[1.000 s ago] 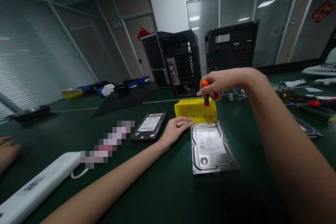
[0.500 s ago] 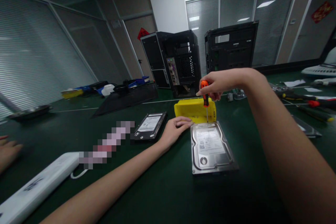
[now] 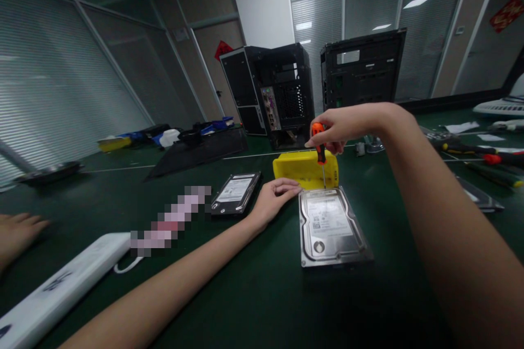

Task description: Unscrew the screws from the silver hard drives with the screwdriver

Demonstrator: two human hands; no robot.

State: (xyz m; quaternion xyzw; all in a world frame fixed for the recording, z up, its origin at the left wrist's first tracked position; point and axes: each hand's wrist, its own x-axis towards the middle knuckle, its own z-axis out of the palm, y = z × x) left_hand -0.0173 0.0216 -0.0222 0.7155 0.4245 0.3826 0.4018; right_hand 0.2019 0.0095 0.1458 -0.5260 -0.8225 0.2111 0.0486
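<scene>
A silver hard drive (image 3: 333, 232) lies flat on the dark green table, its labelled face up. My left hand (image 3: 275, 200) has thumb and fingertips bent together at its far left corner; how much they grip is partly hidden. Above the far edge, my right hand (image 3: 331, 130) is closed round the handle of an orange and black screwdriver (image 3: 321, 154). The screwdriver stands upright, its tip down at the drive's far edge. Just behind the drive is a yellow plastic bin (image 3: 297, 166), tipped toward me. Left of my left hand lies a second, black-edged hard drive (image 3: 236, 194).
Computer cases (image 3: 282, 95) stand at the back. A white power strip (image 3: 61, 286) lies at front left, with another person's hand (image 3: 20, 234) beyond it. Pliers (image 3: 470, 149) and other tools lie at right, near another drive (image 3: 477, 196). A black mat (image 3: 200, 154) lies farther back.
The other person's hand at the left edge has come farther into view. My hands, the screwdriver and the drive hold nearly the same positions; the view has shifted slightly.
</scene>
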